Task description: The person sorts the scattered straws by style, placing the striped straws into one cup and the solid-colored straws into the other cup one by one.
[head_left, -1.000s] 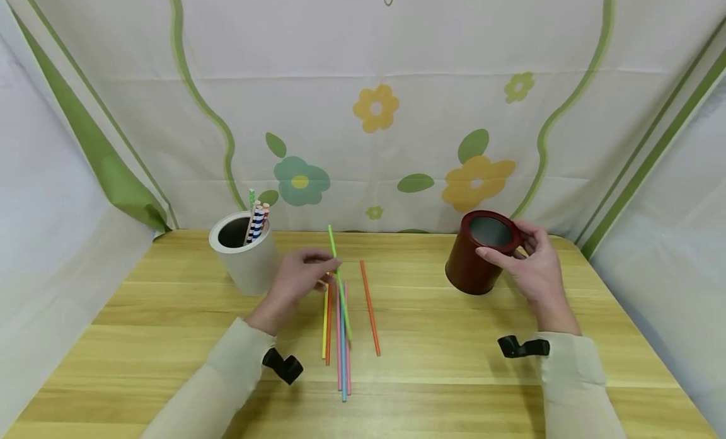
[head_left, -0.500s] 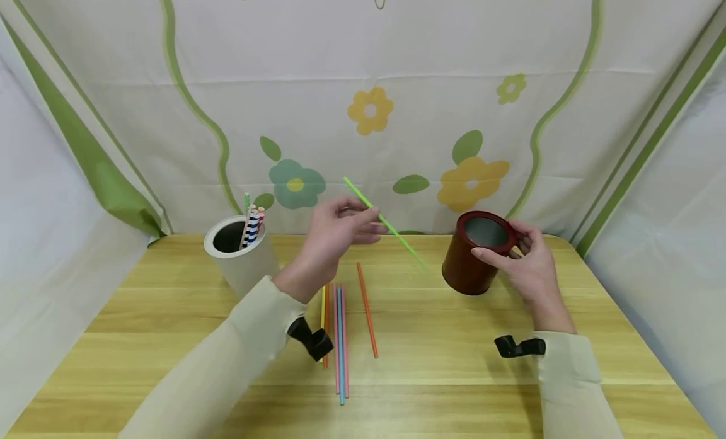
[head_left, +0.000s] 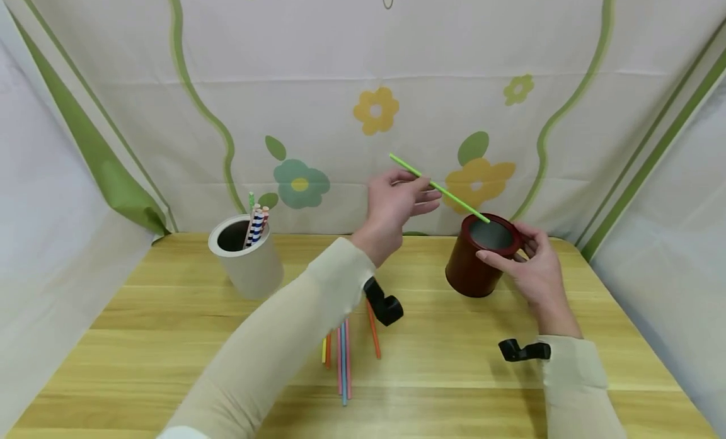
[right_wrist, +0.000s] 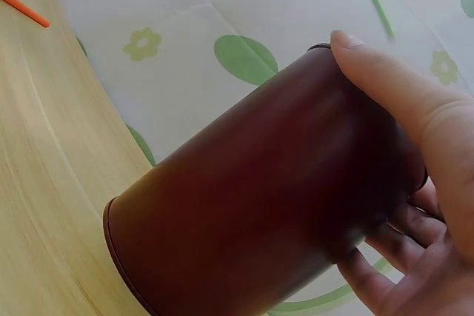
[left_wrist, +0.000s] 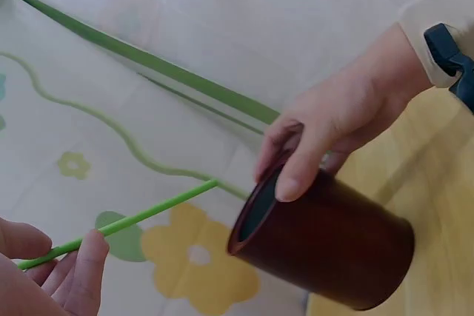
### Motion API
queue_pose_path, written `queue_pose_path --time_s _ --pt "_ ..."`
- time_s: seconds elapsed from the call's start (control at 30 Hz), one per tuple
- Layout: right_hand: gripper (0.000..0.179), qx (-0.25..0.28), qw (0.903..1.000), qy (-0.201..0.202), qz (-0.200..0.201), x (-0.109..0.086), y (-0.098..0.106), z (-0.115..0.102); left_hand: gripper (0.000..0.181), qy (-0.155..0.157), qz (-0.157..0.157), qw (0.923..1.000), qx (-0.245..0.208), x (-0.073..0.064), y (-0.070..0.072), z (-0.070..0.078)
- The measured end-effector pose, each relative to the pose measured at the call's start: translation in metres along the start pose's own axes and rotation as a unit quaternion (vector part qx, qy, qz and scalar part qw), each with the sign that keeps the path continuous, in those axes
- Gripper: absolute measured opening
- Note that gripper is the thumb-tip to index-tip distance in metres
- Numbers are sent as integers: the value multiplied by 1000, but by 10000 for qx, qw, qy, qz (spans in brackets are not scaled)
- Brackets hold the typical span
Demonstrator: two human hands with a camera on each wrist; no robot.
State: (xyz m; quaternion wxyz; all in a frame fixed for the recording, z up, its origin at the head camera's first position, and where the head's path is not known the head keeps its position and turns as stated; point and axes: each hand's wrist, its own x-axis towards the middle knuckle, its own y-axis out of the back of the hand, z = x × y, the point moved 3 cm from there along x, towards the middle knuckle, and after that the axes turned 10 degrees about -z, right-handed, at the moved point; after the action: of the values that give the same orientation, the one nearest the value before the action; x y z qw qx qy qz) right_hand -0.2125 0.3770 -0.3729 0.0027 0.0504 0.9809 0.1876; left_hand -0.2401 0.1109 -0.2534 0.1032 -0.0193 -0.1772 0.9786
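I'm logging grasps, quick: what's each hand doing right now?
Left hand: holding the green stick, pinched.
Right hand: holding the dark red container near its top.

Straws [head_left: 343, 370] partly hidden (left sleeve [head_left: 283, 338] across); right-wrist view crops cup [right_wrist: 222, 205].

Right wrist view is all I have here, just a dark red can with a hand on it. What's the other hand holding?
Observer: In the head view, the left hand pinches a green stick.
Operator: I only see the side of the dark red can. Is there a lid on top?
Observer: No, the head view looks straight into its open mouth.
Operator: Is anything else standing on the table?
Observer: Yes, a white container on the person's left, with striped sticks poking out of it.
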Motion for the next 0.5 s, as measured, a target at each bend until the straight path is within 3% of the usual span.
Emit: queue_pose_path --time_s 0.1,0.27,0.5 --pt "100 45 10000 -9 -7 0 0 -1 20 184 46 9998 -61 3 -10 -11" --pt "100 21 10000 -5 -8 -1 0 0 8 360 69 9993 36 3 -24 -30" --pt "99 -10 10000 88 -33 0 0 1 6 662 114 9970 391 2 -33 -47"
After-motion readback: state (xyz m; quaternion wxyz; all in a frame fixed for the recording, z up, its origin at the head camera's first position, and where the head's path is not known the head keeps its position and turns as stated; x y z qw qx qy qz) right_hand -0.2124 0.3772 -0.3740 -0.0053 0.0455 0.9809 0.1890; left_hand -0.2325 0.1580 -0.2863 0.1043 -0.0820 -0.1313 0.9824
